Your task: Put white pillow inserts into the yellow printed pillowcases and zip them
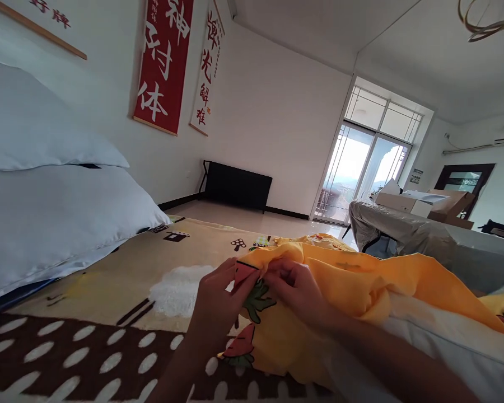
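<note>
A yellow duvet cover (344, 280) printed with red fruit and green leaves lies bunched in front of me. My left hand (218, 296) pinches its left edge, thumb and fingers closed near a red printed patch. Close beside it, my right hand (296, 288) grips the same edge, its fingers curled together over the cloth. The fingertips nearly meet, and whatever small part sits between them is hidden. A white quilt (441, 336) shows below the yellow cloth, under and beyond my right forearm.
Under the cover spreads a beige and brown blanket (121, 268) with white spots. White pillows (67, 218) are stacked at left. A black folded panel (237, 184) leans by the far wall. Cardboard boxes (449, 204) stand on a plastic-covered table (373, 215) at right.
</note>
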A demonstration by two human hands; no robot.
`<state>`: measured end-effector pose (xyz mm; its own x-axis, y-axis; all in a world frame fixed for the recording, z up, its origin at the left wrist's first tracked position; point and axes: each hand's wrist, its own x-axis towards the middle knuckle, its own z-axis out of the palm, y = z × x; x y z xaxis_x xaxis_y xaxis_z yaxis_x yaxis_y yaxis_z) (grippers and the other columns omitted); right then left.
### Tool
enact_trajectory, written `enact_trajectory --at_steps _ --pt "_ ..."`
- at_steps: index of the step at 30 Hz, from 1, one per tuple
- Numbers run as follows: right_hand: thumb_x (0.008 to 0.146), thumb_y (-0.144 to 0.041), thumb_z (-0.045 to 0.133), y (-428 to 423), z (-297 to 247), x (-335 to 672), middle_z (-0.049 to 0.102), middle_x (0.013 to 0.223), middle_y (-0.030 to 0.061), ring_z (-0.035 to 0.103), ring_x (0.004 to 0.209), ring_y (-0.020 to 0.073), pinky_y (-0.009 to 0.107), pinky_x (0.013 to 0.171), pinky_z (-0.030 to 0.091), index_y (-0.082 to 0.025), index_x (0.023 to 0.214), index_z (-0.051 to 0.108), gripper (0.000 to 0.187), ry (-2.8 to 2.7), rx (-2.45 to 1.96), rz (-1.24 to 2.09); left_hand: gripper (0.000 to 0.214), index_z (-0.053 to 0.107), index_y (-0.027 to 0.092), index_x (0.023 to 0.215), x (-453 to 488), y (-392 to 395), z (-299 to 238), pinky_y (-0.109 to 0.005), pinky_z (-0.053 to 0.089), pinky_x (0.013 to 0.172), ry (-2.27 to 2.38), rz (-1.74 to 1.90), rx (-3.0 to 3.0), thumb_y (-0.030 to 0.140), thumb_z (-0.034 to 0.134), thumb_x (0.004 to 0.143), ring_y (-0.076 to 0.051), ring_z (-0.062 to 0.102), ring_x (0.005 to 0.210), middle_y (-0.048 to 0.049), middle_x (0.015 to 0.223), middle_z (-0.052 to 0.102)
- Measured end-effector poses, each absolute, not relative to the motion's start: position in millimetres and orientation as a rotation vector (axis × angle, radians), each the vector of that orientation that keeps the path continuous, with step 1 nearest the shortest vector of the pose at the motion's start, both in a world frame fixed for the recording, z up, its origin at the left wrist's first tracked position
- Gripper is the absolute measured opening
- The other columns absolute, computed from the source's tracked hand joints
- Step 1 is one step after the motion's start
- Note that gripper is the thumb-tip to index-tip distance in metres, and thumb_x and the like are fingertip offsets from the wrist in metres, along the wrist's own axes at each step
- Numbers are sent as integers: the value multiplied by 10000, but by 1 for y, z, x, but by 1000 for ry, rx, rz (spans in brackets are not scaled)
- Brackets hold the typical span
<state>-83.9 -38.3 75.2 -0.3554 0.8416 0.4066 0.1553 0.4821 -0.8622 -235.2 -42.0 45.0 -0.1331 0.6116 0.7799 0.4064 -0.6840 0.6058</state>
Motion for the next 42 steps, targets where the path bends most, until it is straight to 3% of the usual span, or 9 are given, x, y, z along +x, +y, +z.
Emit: enact_trajectory --at_steps 4,7,11,15,19,25,30,36,42 --pt "821 -257 533 -48 81 -66 597 694 -14 528 596 96 214 549 428 -175 1073 586 270 -2084 -813 709 155 635 182 708 -245 -37 45 -233 422 525 1300 1770 1931 331 597 726 -161 577 569 -1 624 650" --pt "867 -175 462 -64 73 -25 635 790 14 571 681 112 229 616 461 -193 1087 581 250 -2193 -745 98 237 632 180 774 -248 -38 51 -253 445 530 1330 1703 1917 405 592 715 -191 606 600 -11 666 671" --pt "818 -90 482 -85 31 59 659 893 76 587 830 185 311 740 468 -168 1064 593 280 -2092 -576 -934 325 636 192 859 -250 -37 57 -283 488 609 1348 1680 1903 481 576 722 -229 644 725 -26 805 704" --pt "799 -139 566 -93 -1 120 652 996 102 579 917 237 379 823 418 -184 1085 595 290 -1773 -844 -1338 295 609 199 738 -247 -33 51 -287 478 597 1501 1819 1962 487 549 745 -221 627 669 -35 721 672" --pt "828 -226 537 -87 8 123 636 1065 144 585 932 251 369 802 390 -141 1177 524 360 -1665 -1103 -1354 222 547 188 709 -228 -35 59 -257 441 575 1483 2222 2121 373 527 831 -167 566 597 -16 638 574" --pt "789 -132 457 -57 56 88 657 756 68 549 628 176 298 634 312 -144 987 600 244 -1616 -1455 -1098 65 535 174 778 -179 -39 118 -232 420 606 1212 2833 2260 199 542 837 -137 551 646 -13 699 568" --pt "797 -194 486 -40 99 102 675 857 61 576 652 178 271 586 284 -197 1066 578 284 -1304 -1737 -767 105 525 181 827 -174 -35 162 -242 386 589 1392 2714 2117 261 474 872 -135 509 610 -4 687 537" --pt "809 -218 473 -38 128 138 663 841 89 616 772 231 285 636 343 -216 1017 598 243 -1325 -2051 -528 119 497 189 757 -202 -42 178 -229 355 597 1606 2385 2456 268 479 844 -139 500 639 -1 675 514" --pt "794 -143 459 -31 128 154 631 1012 125 557 1003 274 387 810 362 -175 1000 625 267 -1509 -2029 -675 122 516 187 769 -224 -54 184 -232 372 627 1854 2230 2112 306 522 793 -133 515 603 38 599 531"
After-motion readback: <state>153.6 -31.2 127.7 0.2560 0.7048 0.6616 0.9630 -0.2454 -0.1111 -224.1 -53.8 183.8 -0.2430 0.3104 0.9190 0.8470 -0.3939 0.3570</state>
